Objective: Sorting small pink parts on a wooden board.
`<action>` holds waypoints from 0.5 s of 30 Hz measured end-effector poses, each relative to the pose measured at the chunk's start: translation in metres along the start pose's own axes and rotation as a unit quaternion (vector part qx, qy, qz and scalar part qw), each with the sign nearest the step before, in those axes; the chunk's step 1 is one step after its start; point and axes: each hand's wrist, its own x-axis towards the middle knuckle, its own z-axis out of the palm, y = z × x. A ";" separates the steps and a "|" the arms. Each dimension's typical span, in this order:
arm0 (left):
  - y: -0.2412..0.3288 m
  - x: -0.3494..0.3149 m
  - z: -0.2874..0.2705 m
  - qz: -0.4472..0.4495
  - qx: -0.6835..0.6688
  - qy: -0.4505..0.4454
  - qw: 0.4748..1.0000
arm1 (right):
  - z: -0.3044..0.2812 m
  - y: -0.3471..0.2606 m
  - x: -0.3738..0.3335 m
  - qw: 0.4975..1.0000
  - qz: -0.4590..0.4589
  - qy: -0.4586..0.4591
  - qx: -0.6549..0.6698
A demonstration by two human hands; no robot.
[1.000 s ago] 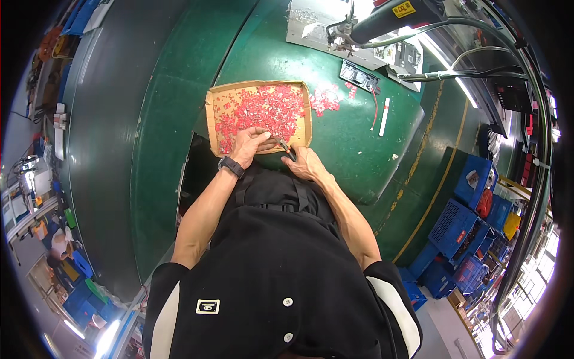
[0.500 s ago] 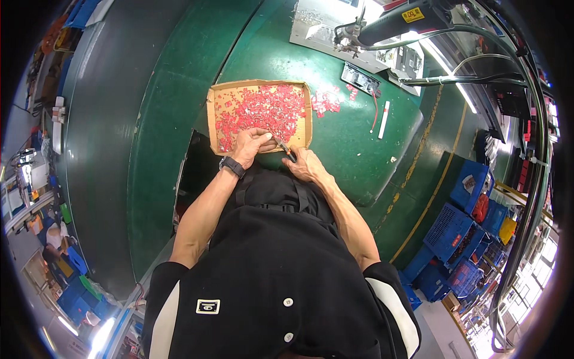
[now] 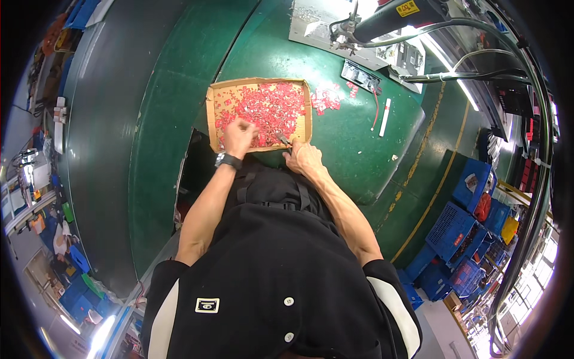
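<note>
My left hand [image 3: 238, 137] rests inside the shallow cardboard tray [image 3: 210, 111], fingers curled together down among the small red parts [image 3: 263, 107] that fill it; whether a piece is pinched between them I cannot tell. A dark watch [image 3: 228, 160] with a round face bands that wrist. My right hand [image 3: 304, 157] sits at the tray's near right corner, closed around a thin metal tool [image 3: 283, 139] whose slim grey tip points into the red heap.

The tray is flat, brown and rough-edged, with low folded walls, and it lies on the smooth, glossy green table [image 3: 359, 149] just in front of my chest. The parts are tiny, blocky and bright, piled loosely across most of the tray floor. A few more red pieces [image 3: 326, 99] lie scattered on the table just beyond the tray's right wall. Farther right lie a thin red wire [image 3: 377, 107] and a slender white stick [image 3: 385, 117], both well apart from my hands.
</note>
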 end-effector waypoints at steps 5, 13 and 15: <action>-0.007 -0.001 -0.025 0.029 0.067 -0.049 0.996 | -0.009 0.011 -0.002 0.998 0.022 -0.040 -0.047; -0.005 -0.004 -0.013 0.236 0.409 -0.169 0.865 | -0.007 0.006 -0.003 0.997 -0.002 -0.070 -0.028; 0.000 -0.003 -0.008 0.222 0.446 -0.175 0.849 | -0.009 0.006 -0.004 0.997 -0.004 -0.080 -0.021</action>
